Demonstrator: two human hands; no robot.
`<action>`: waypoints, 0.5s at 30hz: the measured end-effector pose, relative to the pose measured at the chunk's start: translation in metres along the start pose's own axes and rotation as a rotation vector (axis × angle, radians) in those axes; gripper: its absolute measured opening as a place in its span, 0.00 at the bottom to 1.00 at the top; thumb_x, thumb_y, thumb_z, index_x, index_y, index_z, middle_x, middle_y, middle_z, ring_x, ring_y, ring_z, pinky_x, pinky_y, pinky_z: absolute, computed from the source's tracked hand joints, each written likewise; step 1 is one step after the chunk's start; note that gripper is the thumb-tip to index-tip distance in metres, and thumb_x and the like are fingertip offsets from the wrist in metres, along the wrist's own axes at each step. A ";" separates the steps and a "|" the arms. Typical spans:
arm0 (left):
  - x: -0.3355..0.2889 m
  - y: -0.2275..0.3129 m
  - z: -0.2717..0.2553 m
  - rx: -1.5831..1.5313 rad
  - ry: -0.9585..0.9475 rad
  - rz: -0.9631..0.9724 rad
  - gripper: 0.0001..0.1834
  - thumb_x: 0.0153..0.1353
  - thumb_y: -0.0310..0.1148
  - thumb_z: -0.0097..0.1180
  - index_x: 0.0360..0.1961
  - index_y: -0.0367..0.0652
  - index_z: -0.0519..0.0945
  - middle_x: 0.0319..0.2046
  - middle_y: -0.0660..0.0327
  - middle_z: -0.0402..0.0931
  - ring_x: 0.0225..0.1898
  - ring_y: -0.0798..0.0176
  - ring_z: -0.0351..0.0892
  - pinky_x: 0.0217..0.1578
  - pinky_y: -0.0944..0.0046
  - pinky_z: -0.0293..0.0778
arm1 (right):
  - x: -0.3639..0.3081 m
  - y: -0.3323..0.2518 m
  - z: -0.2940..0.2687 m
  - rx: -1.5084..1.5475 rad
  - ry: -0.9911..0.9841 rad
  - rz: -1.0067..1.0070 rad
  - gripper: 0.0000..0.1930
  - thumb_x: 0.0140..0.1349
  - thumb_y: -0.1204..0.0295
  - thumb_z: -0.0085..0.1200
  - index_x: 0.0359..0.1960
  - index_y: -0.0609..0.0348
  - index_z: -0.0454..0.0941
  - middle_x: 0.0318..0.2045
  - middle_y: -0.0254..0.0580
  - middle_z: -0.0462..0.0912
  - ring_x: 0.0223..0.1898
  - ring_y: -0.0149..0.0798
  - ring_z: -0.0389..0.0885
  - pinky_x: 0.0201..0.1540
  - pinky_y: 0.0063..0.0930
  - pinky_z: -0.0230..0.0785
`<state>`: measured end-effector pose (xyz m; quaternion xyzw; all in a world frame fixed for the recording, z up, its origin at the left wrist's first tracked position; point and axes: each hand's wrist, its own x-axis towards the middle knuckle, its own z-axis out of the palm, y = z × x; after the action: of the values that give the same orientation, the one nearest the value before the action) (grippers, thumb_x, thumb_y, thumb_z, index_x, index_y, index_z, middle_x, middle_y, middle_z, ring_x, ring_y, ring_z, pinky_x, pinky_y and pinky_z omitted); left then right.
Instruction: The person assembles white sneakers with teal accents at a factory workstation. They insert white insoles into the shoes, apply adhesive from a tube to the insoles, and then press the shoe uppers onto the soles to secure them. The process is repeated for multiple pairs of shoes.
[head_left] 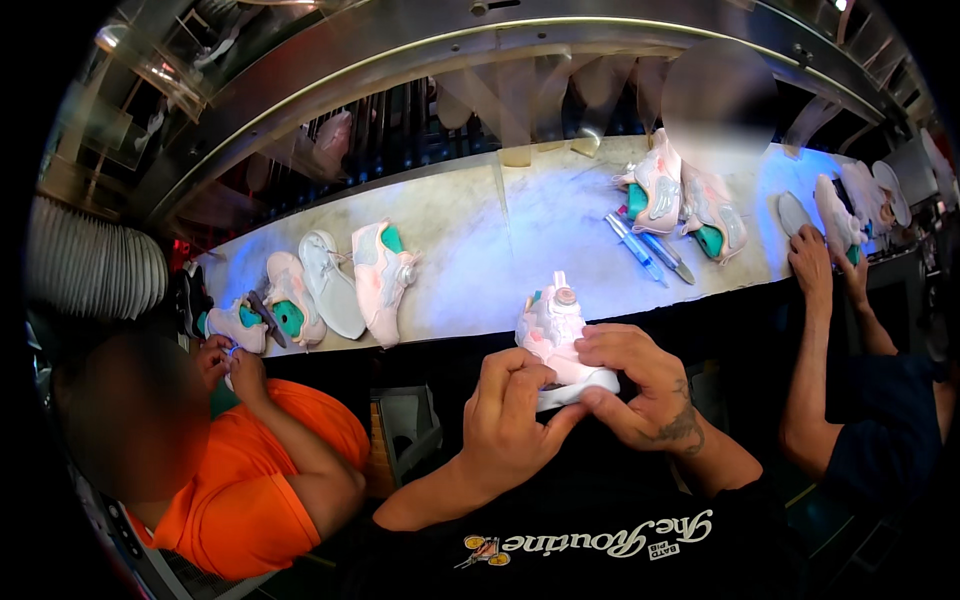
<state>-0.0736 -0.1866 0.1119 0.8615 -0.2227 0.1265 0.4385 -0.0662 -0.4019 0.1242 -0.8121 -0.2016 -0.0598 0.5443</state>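
Pink shoe point(547, 328), fingers of left hand point(510, 408) and right hand point(645, 385) gripping it; blue tools point(635, 249) and other shoes point(660, 190) lie beyond.

Look, the left hand point(512, 400) and right hand point(645, 385) cover parts of the pink sneaker point(550, 335) and its white sole point(560, 396)! Beyond the right fingers point(608, 345), a round blur point(718, 95) swallows part of the metal machine point(300, 60); well left of the fingers, an orange-shirted co-worker's head point(130, 415) is smudged dark; far right of them, a dark-sleeved co-worker point(880, 430) gets cut off.
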 end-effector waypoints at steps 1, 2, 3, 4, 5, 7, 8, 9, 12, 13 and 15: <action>-0.001 -0.001 0.000 0.019 0.022 0.026 0.32 0.45 0.30 0.89 0.46 0.39 0.78 0.45 0.51 0.79 0.41 0.52 0.81 0.36 0.57 0.80 | -0.001 0.001 0.000 0.025 -0.018 0.022 0.17 0.64 0.77 0.69 0.55 0.66 0.88 0.53 0.52 0.90 0.59 0.56 0.88 0.64 0.45 0.79; -0.002 -0.002 0.000 0.039 0.044 0.051 0.31 0.44 0.31 0.90 0.44 0.40 0.79 0.42 0.53 0.79 0.39 0.52 0.81 0.35 0.57 0.78 | -0.002 0.003 0.000 0.049 -0.036 0.044 0.17 0.64 0.76 0.71 0.55 0.65 0.88 0.54 0.51 0.91 0.60 0.55 0.87 0.64 0.44 0.79; -0.004 -0.004 0.001 0.038 0.051 0.064 0.31 0.43 0.32 0.90 0.43 0.40 0.79 0.41 0.54 0.79 0.38 0.52 0.80 0.34 0.57 0.77 | -0.003 0.006 -0.001 0.072 -0.051 0.064 0.18 0.63 0.75 0.73 0.55 0.65 0.88 0.54 0.49 0.91 0.61 0.54 0.86 0.64 0.44 0.79; -0.006 -0.006 0.002 0.036 0.058 0.078 0.31 0.43 0.33 0.91 0.42 0.41 0.79 0.40 0.55 0.79 0.38 0.53 0.80 0.33 0.57 0.76 | -0.006 0.010 0.001 0.153 -0.054 0.112 0.18 0.64 0.75 0.73 0.55 0.65 0.88 0.54 0.49 0.91 0.62 0.53 0.85 0.64 0.43 0.79; -0.007 -0.008 0.003 0.034 0.064 0.091 0.31 0.42 0.34 0.91 0.41 0.41 0.79 0.39 0.56 0.79 0.37 0.53 0.79 0.32 0.57 0.74 | -0.011 0.016 0.005 0.234 -0.057 0.160 0.18 0.65 0.75 0.72 0.55 0.64 0.88 0.55 0.48 0.91 0.63 0.52 0.84 0.65 0.43 0.78; -0.007 -0.010 0.004 0.018 0.090 0.112 0.30 0.43 0.35 0.90 0.40 0.41 0.80 0.39 0.56 0.78 0.35 0.53 0.79 0.30 0.57 0.75 | -0.015 0.023 0.007 0.312 -0.057 0.187 0.17 0.65 0.75 0.72 0.55 0.64 0.87 0.55 0.47 0.90 0.65 0.51 0.82 0.65 0.42 0.78; -0.006 -0.011 0.004 0.009 0.103 0.122 0.29 0.43 0.36 0.90 0.40 0.41 0.80 0.39 0.56 0.78 0.35 0.52 0.79 0.29 0.57 0.76 | -0.015 0.024 0.008 0.309 -0.058 0.167 0.17 0.65 0.75 0.72 0.56 0.64 0.87 0.56 0.46 0.90 0.65 0.51 0.82 0.65 0.42 0.77; -0.005 -0.012 0.004 0.000 0.101 0.114 0.29 0.43 0.36 0.90 0.40 0.41 0.80 0.38 0.56 0.78 0.35 0.52 0.79 0.30 0.57 0.76 | -0.014 0.026 0.008 0.309 -0.059 0.145 0.17 0.66 0.75 0.72 0.56 0.64 0.87 0.56 0.46 0.90 0.66 0.50 0.81 0.65 0.41 0.77; -0.003 -0.017 0.001 -0.033 0.081 0.073 0.30 0.42 0.36 0.90 0.38 0.42 0.79 0.37 0.57 0.78 0.35 0.52 0.79 0.32 0.56 0.76 | -0.009 0.021 0.003 0.187 -0.102 0.069 0.18 0.63 0.75 0.76 0.53 0.64 0.88 0.56 0.46 0.90 0.66 0.51 0.81 0.64 0.41 0.78; -0.002 -0.019 0.000 -0.046 0.064 0.049 0.30 0.41 0.35 0.91 0.38 0.42 0.79 0.36 0.57 0.78 0.35 0.52 0.79 0.33 0.57 0.75 | -0.007 0.018 0.002 0.173 -0.109 0.044 0.18 0.62 0.75 0.76 0.52 0.65 0.87 0.56 0.47 0.90 0.66 0.52 0.81 0.66 0.44 0.76; 0.000 -0.024 -0.003 -0.053 0.030 0.043 0.31 0.41 0.36 0.91 0.37 0.42 0.78 0.35 0.56 0.78 0.35 0.52 0.78 0.33 0.56 0.74 | -0.003 0.014 0.000 0.147 -0.122 -0.004 0.17 0.60 0.76 0.77 0.49 0.65 0.85 0.55 0.50 0.90 0.66 0.55 0.80 0.69 0.48 0.73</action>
<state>-0.0615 -0.1716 0.0969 0.8426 -0.2377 0.1429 0.4617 -0.0631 -0.4068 0.1111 -0.7716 -0.2400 0.0035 0.5891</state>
